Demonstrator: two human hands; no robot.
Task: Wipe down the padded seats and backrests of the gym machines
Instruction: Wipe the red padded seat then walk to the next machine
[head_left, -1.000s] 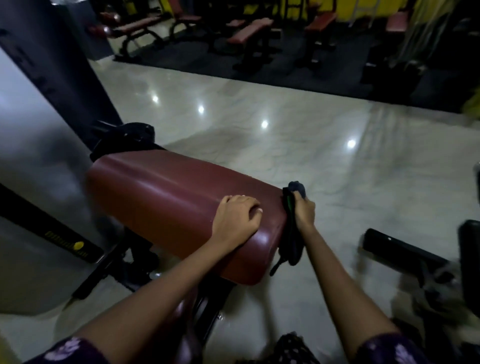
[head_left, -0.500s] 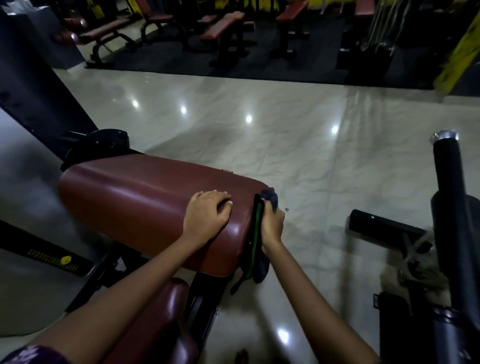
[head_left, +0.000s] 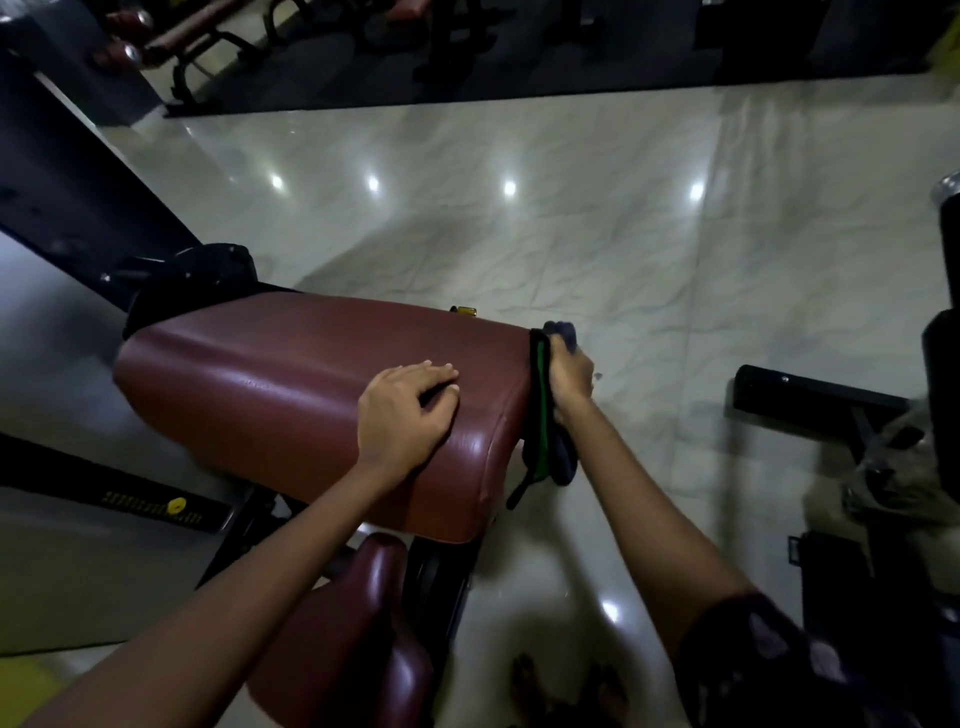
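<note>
Maroon pad (head_left: 311, 384) is sitting mid-frame, open marble floor (head_left: 597, 218) beyond its right edge. We're laying our left hand (head_left: 405, 415) flat on top, fingers straight, and our right hand (head_left: 569, 376) is gripping the dark cloth (head_left: 550, 415) against the pad's right end. Right fingertips are hiding behind cloth; frame below is looking too dark.

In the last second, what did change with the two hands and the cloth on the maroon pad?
Little changed. The right hand keeps gripping the dark cloth against the end face of the maroon pad, shifting only slightly along that edge. The left hand stays flat on the pad's top, bracing. Nothing was picked up or let go; mostly the camera's view moved.
</note>
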